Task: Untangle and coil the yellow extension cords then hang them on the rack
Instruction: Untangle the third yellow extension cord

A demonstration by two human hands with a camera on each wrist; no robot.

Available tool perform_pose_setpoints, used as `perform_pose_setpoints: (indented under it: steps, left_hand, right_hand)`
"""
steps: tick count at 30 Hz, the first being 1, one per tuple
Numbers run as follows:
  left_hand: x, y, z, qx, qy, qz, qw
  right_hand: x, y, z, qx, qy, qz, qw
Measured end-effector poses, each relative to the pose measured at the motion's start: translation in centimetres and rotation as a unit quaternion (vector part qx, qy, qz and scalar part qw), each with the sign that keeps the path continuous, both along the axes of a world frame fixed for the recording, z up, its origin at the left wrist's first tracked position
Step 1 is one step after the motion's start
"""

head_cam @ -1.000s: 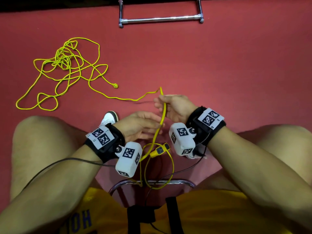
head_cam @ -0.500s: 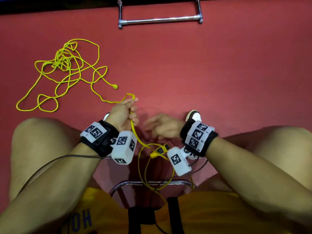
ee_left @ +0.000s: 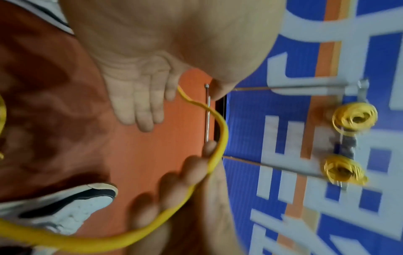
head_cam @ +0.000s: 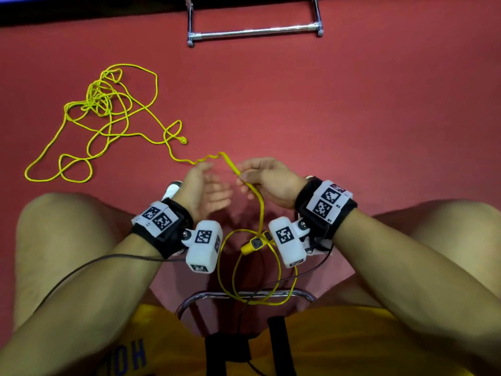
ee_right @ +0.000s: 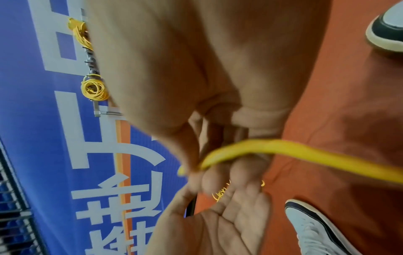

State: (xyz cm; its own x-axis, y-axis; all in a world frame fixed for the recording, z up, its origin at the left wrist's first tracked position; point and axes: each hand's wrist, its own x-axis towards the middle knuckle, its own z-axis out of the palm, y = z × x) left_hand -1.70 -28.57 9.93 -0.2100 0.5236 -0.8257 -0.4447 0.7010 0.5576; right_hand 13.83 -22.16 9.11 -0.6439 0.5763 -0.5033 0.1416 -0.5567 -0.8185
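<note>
Right hand (head_cam: 267, 183) pinches with curled fingers; left hand (head_cam: 207, 191) relaxed.

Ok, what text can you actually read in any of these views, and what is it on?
"HOH": blue letters on the yellow shirt, cut off at the frame edge.
"R2" and "R1": tiny labels on the right wristband, barely legible.
Large white characters on the blue banner: rotated and cropped, not readable.
Label on the left wristband: too small to read.

Red floor (head_cam: 352, 118) carries the work. Tangled yellow extension cord (head_cam: 108, 115) lies on it at far left. Chrome rack base (head_cam: 254, 32) rests at the far edge; two white shoes (ee_right: 316, 229) stand on it.
</note>
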Motion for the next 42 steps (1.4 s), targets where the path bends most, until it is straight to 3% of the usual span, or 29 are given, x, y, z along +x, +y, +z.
perform_pose_setpoints:
  steps: [4,7,8,10,13,17,19,21,24,26,29,32,34,37,39,42]
  left_hand:
    - [-1.6,0.7,-0.7,0.044,-0.071,0.146,0.986]
    - [-1.6,1.2,-0.5,0.075,-0.069,0.177,0.979]
    - [-1.3,1.3,-0.3,0.080,-0.042,0.148,0.985]
    - [-0.3,0.9,0.1,0.087,0.020,0.035,0.995]
    - [1.4,-0.7,0.9,0.092,0.029,-0.158,0.983]
    - [2.8,-2.4,1.2,0.098,0.015,-0.322,0.941]
    - [3.1,-2.6,1.3,0.070,0.012,-0.350,0.934]
    - [2.8,-2.1,1.1,0.012,0.012,-0.289,0.957]
    - [0.9,-0.8,0.3,-0.010,-0.005,-0.061,0.998]
    - [-0.6,0.1,-0.2,0.029,-0.042,0.068,0.996]
    - [-2.4,0.6,-1.0,0.093,-0.098,0.203,0.970]
    - [-2.9,0.8,-1.7,0.104,-0.006,0.258,0.960]
    - [-2.3,0.8,-1.8,0.108,0.071,0.188,0.974]
    - [-0.3,0.2,-0.7,0.070,0.069,-0.032,0.995]
    - [0.6,-0.6,0.0,0.064,0.065,-0.156,0.984]
    - [1.9,-1.7,0.2,0.087,0.064,-0.320,0.941]
  right_hand:
    - [0.9,-1.3,1.2,-0.007,0.051,0.207,0.977]
    - [0.9,-2.0,1.4,0.009,0.008,0.293,0.956]
    - [0.7,-1.9,1.3,0.026,-0.031,0.269,0.962]
    - [0.6,-1.1,1.0,0.037,-0.100,0.133,0.985]
    - [0.5,0.2,1.3,-0.017,-0.097,-0.038,0.994]
    - [0.1,-0.1,0.9,-0.004,-0.069,-0.013,0.997]
    - [-0.3,-0.5,0.4,0.000,-0.063,-0.005,0.998]
    - [-0.4,-0.2,0.2,-0.011,-0.056,-0.054,0.997]
    - [0.0,0.6,0.8,-0.014,-0.042,-0.088,0.995]
    - [0.5,0.2,1.5,-0.031,-0.002,-0.021,0.999]
    - [0.8,-1.4,2.0,-0.035,0.031,0.152,0.987]
    - [0.9,-2.0,1.8,0.010,-0.016,0.225,0.974]
    - [0.8,-1.5,1.6,0.039,-0.075,0.155,0.984]
    - [0.6,0.0,1.5,0.004,-0.089,-0.021,0.996]
    - [0.4,0.5,1.1,-0.005,-0.102,-0.057,0.993]
    - [0.1,0.2,-0.1,-0.003,-0.121,-0.025,0.992]
